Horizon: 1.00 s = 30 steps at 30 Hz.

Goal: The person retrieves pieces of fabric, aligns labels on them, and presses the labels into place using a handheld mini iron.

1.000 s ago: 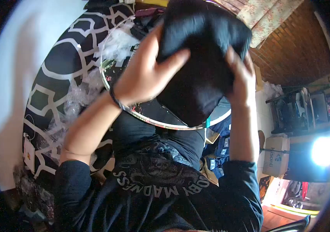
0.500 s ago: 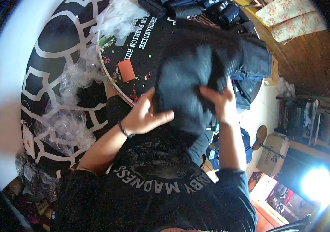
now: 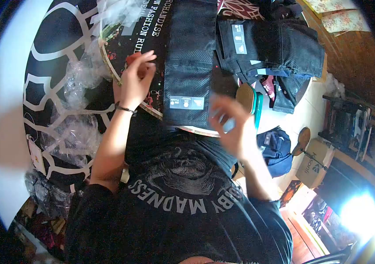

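Note:
A long, folded black garment [image 3: 190,75], which looks like trousers, lies flat on the round table in front of me. A grey printed label strip [image 3: 186,102] runs across its near end. My left hand [image 3: 137,83] is raised to the left of the garment, fingers apart and holding nothing visible. Behind its fingers part of an orange-red card [image 3: 132,58] shows. My right hand [image 3: 235,125] is at the garment's near right corner, slightly blurred, with fingers bent and a gap between thumb and fingers. Whether it touches the cloth is unclear.
More folded dark trousers [image 3: 302,48], one with a label strip [image 3: 239,38], lie on the right. A brown oval item with a teal side [image 3: 245,97] is beside my right hand. Clear plastic wrapping [image 3: 80,136] covers the left side. A carton [image 3: 313,160] stands right.
The black garment, held between both hands before, now lies flat on the table with its label strip showing. Both hands have come off its middle, left hand up and leftward.

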Tool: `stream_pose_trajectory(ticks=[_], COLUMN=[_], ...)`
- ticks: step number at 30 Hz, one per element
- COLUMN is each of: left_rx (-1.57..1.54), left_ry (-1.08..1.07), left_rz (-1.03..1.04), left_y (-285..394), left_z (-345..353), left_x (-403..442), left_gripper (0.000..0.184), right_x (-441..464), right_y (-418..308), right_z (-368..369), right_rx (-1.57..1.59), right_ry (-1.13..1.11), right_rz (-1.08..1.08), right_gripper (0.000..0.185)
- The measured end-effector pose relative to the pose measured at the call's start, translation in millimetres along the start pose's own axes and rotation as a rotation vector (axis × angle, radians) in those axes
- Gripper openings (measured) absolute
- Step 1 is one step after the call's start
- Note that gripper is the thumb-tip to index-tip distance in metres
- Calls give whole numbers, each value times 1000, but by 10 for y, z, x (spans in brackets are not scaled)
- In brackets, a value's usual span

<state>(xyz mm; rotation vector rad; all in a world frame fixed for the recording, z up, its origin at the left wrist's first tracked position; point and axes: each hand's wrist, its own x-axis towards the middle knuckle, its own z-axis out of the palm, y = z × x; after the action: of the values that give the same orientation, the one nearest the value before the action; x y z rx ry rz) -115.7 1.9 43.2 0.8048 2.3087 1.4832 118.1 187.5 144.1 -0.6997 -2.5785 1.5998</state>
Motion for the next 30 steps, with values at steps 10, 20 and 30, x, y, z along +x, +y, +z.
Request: stream_pose_trajectory(ticks=[10, 20, 30], left_rx=[717, -95, -1033], left_ry=[119, 212, 162], left_rz=[130, -230, -743], left_y=[-401, -263, -141], left_z=[-335, -394, -262], left_x=[70, -291, -1619], left_gripper=[53, 26, 28], right_x=[-312, -220, -231], right_y=[687, 838, 776], right_z=[745, 712, 843], right_rx=[-563, -445, 743], right_ry=[344, 233, 211], right_rz=[114, 52, 131], right_gripper=[50, 36, 26])
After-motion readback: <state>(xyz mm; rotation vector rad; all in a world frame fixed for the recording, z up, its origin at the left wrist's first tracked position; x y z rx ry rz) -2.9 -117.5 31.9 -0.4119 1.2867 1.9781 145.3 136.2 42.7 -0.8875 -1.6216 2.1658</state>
